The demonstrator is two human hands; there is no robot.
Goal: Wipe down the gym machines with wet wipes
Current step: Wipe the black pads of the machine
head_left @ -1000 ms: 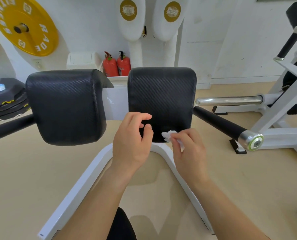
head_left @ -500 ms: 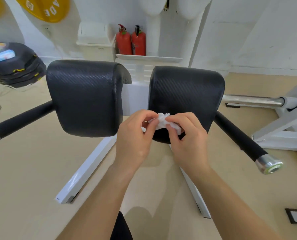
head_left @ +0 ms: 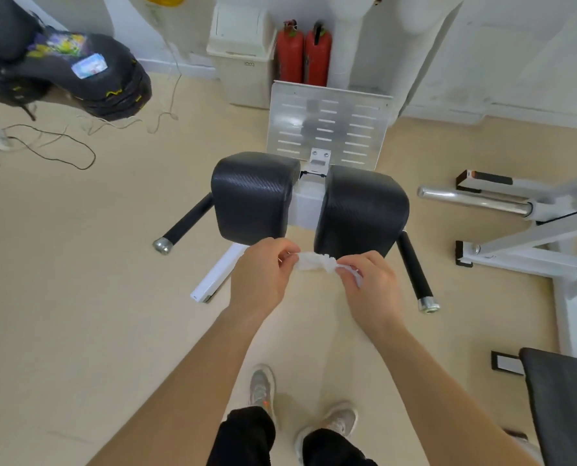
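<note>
A crumpled white wet wipe point(head_left: 315, 263) is stretched between my two hands in front of me. My left hand point(head_left: 261, 275) pinches its left end and my right hand point(head_left: 371, 280) pinches its right end. Just beyond them stands a gym machine with two black padded cushions, the left pad point(head_left: 251, 196) and the right pad point(head_left: 362, 210), on a white frame point(head_left: 213, 279). Black handles with chrome caps stick out to the left point(head_left: 182, 225) and to the right point(head_left: 414, 270). A perforated metal footplate point(head_left: 327, 121) stands behind the pads.
Two red fire extinguishers point(head_left: 303, 52) and a white bin point(head_left: 241, 52) stand by the back wall. Stacked black weight plates point(head_left: 61, 68) and loose cables point(head_left: 45, 142) lie at the left. Another white machine point(head_left: 529, 230) and a black bench pad point(head_left: 566, 408) are at the right.
The view has risen and pulled back from the pads, so my legs and shoes now show. My hands have drawn apart, stretching the wipe between them.
</note>
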